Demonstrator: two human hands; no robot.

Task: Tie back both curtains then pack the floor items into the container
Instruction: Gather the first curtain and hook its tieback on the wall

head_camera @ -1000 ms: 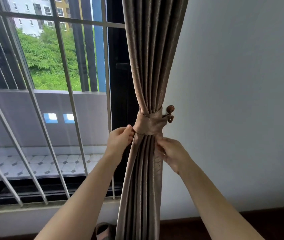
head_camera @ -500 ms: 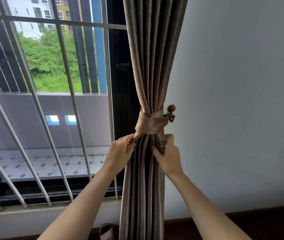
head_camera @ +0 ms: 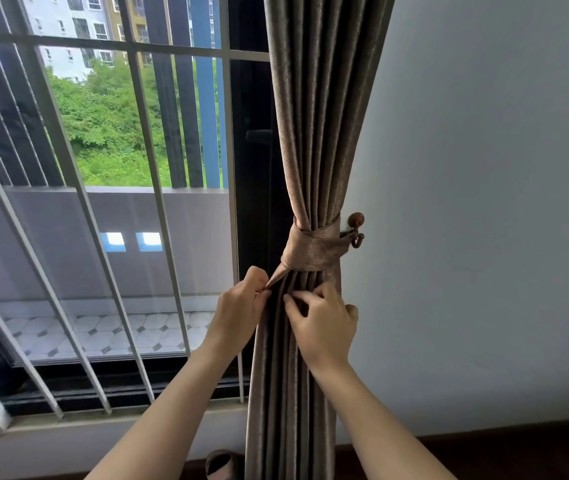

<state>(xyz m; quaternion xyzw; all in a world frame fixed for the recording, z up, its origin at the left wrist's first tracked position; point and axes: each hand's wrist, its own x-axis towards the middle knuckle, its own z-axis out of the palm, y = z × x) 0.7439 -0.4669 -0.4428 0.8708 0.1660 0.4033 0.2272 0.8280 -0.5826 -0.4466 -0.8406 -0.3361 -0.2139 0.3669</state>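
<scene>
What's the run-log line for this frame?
step: curtain tie-back | brown pleated fabric curtain: cinched by matching tieback band hung on round wooden wall hook | left hand: pinches fold under band | right hand: grips pleats

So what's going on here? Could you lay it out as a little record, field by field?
curtain: gathered into folds between the window and the wall
tie band: wrapped round the curtain, running to the hook
hook: on the wall, right of the band
left hand: pinches a fold just under the band
right hand: fingers curled on the folds below the band
small item: partly seen at the curtain's foot; cannot tell what
</scene>
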